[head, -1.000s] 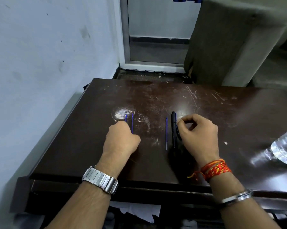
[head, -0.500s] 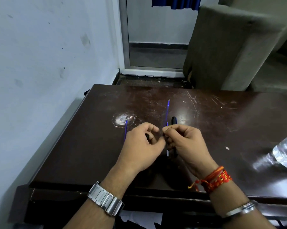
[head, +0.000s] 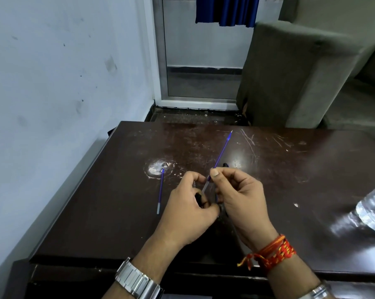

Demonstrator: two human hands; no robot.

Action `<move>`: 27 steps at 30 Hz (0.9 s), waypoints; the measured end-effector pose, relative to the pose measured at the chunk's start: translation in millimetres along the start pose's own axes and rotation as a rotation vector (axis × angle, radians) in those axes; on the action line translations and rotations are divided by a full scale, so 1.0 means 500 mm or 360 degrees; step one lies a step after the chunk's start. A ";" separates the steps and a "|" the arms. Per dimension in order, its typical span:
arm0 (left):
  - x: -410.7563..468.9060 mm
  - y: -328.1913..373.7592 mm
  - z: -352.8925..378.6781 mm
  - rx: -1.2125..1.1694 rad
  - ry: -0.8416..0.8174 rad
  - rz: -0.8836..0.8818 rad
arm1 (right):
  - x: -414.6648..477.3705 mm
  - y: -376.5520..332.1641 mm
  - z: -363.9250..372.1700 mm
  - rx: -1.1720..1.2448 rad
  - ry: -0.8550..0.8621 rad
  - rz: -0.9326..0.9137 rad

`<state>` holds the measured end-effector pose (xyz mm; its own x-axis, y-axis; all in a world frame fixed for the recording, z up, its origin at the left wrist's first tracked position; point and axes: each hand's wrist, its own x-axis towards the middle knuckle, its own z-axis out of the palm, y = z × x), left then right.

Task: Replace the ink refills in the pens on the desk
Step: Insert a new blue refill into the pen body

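Note:
A thin blue ink refill (head: 222,151) is raised above the dark brown desk (head: 109,223) and slants up to the right. My right hand (head: 240,201) pinches it near its lower part between thumb and forefinger. My left hand (head: 186,212) is curled around its clear lower end. A second blue refill (head: 160,192) lies flat on the desk to the left of my hands. A black pen (head: 225,164) lies on the desk under my right hand, with only its far tip showing. A short blue piece (head: 216,197) shows between my hands.
A clear plastic water bottle (head: 374,212) lies at the desk's right edge. A pale wall (head: 52,104) runs along the left side. A grey sofa arm (head: 290,72) stands behind the desk. A white worn patch (head: 157,169) marks the desktop.
My left hand lifted one of the two left refills and brought it to the middle. My right hand left the black pen and took hold of that refill, which now slants more to the right.

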<state>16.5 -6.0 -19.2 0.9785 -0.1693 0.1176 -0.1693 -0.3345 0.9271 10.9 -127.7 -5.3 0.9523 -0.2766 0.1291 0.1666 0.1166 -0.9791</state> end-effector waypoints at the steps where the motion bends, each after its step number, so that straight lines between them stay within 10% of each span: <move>1: 0.000 -0.001 0.000 0.0001 0.0002 0.0005 | 0.000 0.001 0.000 0.0002 -0.0007 0.0003; 11: -0.003 0.009 0.003 -0.0126 0.0081 0.0046 | -0.009 0.006 0.000 -0.0229 -0.0283 -0.0011; 27: -0.006 -0.007 -0.020 -0.0423 0.0218 -0.0198 | 0.011 0.016 -0.101 -0.0932 0.0319 0.0099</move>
<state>15.1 5.3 -19.4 0.9996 -0.0098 0.0278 -0.0285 -0.0877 0.9957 4.8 -176.4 -20.5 0.8796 -0.4666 0.0928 -0.1097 -0.3887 -0.9148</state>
